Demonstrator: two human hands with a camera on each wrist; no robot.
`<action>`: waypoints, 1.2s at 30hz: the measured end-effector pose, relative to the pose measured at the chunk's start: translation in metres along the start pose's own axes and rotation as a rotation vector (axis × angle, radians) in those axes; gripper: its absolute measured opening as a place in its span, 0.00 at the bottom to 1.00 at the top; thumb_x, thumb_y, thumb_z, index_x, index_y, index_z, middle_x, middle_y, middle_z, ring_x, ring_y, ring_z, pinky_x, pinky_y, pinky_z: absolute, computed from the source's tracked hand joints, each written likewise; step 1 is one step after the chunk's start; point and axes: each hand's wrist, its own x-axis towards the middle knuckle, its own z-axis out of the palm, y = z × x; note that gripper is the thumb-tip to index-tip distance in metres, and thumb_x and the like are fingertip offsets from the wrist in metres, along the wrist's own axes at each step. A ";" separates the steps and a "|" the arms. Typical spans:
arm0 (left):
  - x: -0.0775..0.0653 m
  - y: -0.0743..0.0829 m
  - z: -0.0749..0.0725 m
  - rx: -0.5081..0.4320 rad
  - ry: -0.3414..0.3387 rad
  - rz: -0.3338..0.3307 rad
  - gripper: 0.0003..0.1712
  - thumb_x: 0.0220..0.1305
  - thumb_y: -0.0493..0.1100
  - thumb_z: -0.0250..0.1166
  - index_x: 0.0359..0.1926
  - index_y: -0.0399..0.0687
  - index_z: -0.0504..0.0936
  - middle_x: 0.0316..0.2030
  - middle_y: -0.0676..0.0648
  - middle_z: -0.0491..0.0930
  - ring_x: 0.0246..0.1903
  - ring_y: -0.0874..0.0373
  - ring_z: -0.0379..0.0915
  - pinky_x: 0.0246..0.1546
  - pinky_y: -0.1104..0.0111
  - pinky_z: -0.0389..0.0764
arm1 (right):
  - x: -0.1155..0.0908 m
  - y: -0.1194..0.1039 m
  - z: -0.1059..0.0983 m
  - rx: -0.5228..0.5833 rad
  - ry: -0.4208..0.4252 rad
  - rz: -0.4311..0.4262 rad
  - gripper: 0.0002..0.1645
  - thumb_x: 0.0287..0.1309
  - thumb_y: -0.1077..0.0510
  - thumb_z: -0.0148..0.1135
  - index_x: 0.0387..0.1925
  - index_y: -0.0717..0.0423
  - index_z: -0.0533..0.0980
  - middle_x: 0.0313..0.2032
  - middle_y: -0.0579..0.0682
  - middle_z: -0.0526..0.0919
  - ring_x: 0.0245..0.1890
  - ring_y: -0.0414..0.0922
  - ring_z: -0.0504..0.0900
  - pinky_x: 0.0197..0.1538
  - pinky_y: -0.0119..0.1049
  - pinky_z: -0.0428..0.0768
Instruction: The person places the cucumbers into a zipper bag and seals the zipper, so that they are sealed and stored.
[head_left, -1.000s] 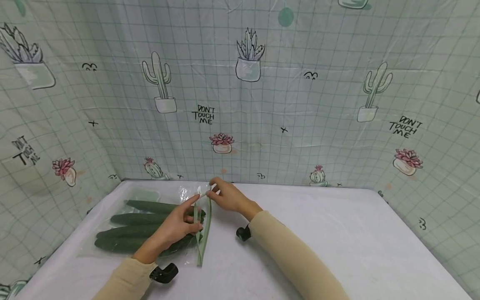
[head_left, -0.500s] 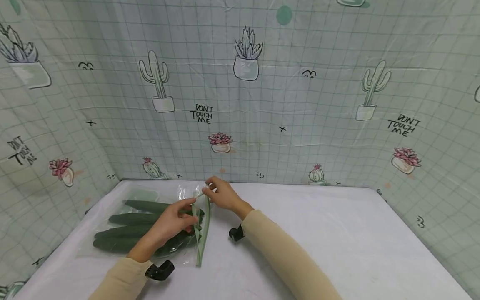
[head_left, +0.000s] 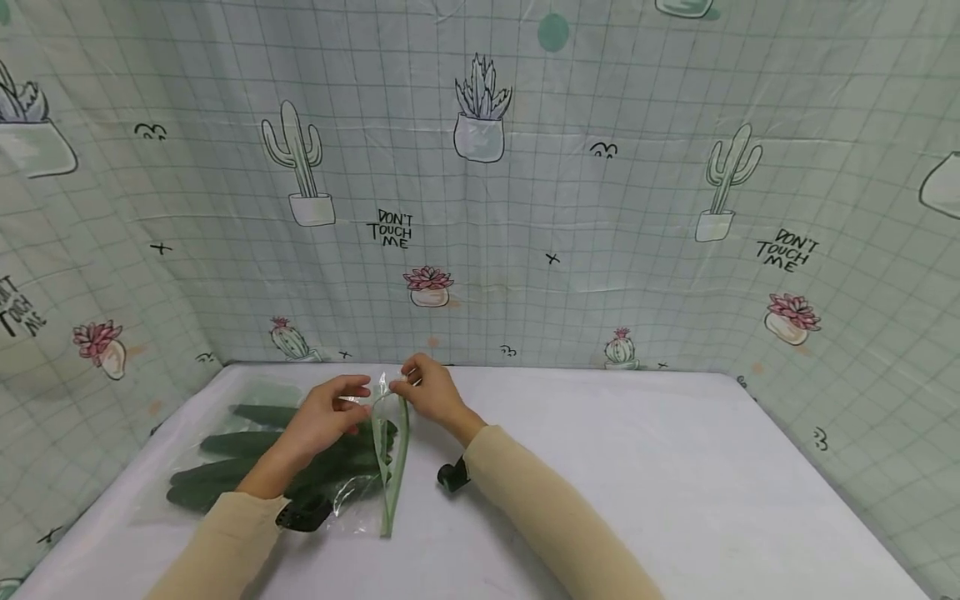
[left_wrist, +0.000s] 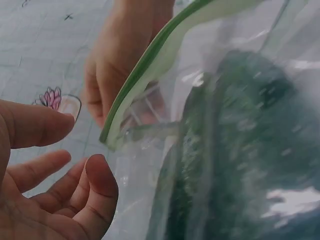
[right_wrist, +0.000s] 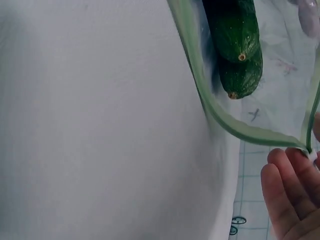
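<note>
A clear zip bag (head_left: pixel 360 510) with a green zip strip (head_left: pixel 397 475) lies on the table's left half, several dark green cucumbers (head_left: pixel 232 443) inside. Its mouth faces right and gapes, the two strip edges spread apart; cucumber ends (right_wrist: pixel 235 35) show through it in the right wrist view. My right hand (head_left: pixel 435 392) pinches the far corner of the mouth, where a small white zip slider (right_wrist: pixel 312 155) sits. Over the bag, just left of the mouth, my left hand (head_left: pixel 322 421) has loosely bent fingers; in the left wrist view they stand apart from the green edge (left_wrist: pixel 145 65).
A white cloth (head_left: pixel 585 483) covers the table and stretches off to the right. Behind and at both sides hangs a checked curtain (head_left: pixel 525 208) printed with potted cacti. A black camera (head_left: pixel 303 514) is strapped at the left wrist, another (head_left: pixel 453 477) at the right.
My left hand has let go of the bag's edge near the zip corner and drawn back to the left. My right hand keeps its pinch on the corner. The head view has turned slightly right.
</note>
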 end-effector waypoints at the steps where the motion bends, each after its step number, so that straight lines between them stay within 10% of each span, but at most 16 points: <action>1: 0.004 0.000 -0.002 0.005 -0.001 0.009 0.30 0.66 0.35 0.60 0.66 0.33 0.64 0.57 0.30 0.70 0.45 0.45 0.75 0.36 0.58 0.79 | 0.000 -0.001 0.000 0.007 0.006 0.007 0.15 0.58 0.54 0.66 0.42 0.58 0.74 0.31 0.47 0.78 0.30 0.39 0.76 0.32 0.31 0.73; 25: 0.076 -0.009 -0.005 0.233 -0.121 0.176 0.24 0.66 0.34 0.59 0.62 0.35 0.70 0.54 0.34 0.74 0.55 0.36 0.66 0.57 0.44 0.63 | -0.009 0.007 0.003 0.140 0.041 -0.041 0.08 0.58 0.66 0.64 0.37 0.57 0.73 0.30 0.48 0.78 0.33 0.40 0.76 0.38 0.33 0.75; 36: 0.083 -0.016 0.003 0.148 -0.181 0.192 0.12 0.64 0.30 0.59 0.48 0.30 0.76 0.40 0.36 0.77 0.40 0.46 0.75 0.37 0.60 0.77 | -0.009 0.006 0.003 0.187 0.033 -0.036 0.08 0.57 0.68 0.63 0.37 0.59 0.72 0.30 0.49 0.78 0.32 0.40 0.76 0.36 0.31 0.75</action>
